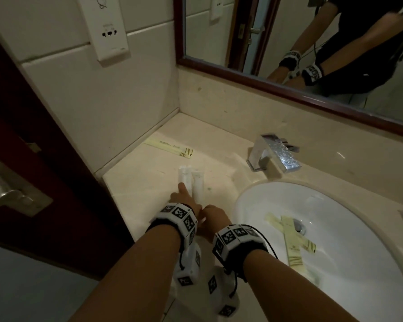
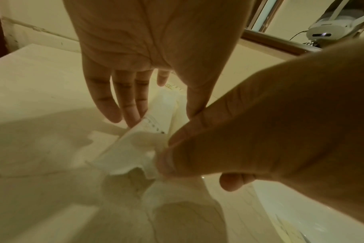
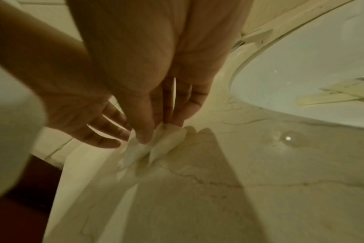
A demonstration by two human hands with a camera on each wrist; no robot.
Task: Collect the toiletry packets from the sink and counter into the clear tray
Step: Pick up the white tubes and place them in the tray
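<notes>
Two white packets point(image 1: 191, 182) lie side by side on the beige counter point(image 1: 144, 182), left of the sink. My left hand point(image 1: 184, 194) has straight fingers, and its index finger rests on the left packet point(image 2: 154, 125). My right hand point(image 1: 207, 214) pinches the near ends of the white packets point(image 3: 164, 144) between thumb and fingers. A yellow packet point(image 1: 170, 147) lies further back near the wall. Two more yellow packets point(image 1: 291, 238) lie crossed in the white sink point(image 1: 242, 201) by the drain. No clear tray is in view.
A chrome faucet point(image 1: 272, 154) stands behind the sink. A mirror point(image 1: 312, 43) hangs on the back wall. A dark door with a metal handle point(image 1: 0, 191) is on the left, close to the counter's edge.
</notes>
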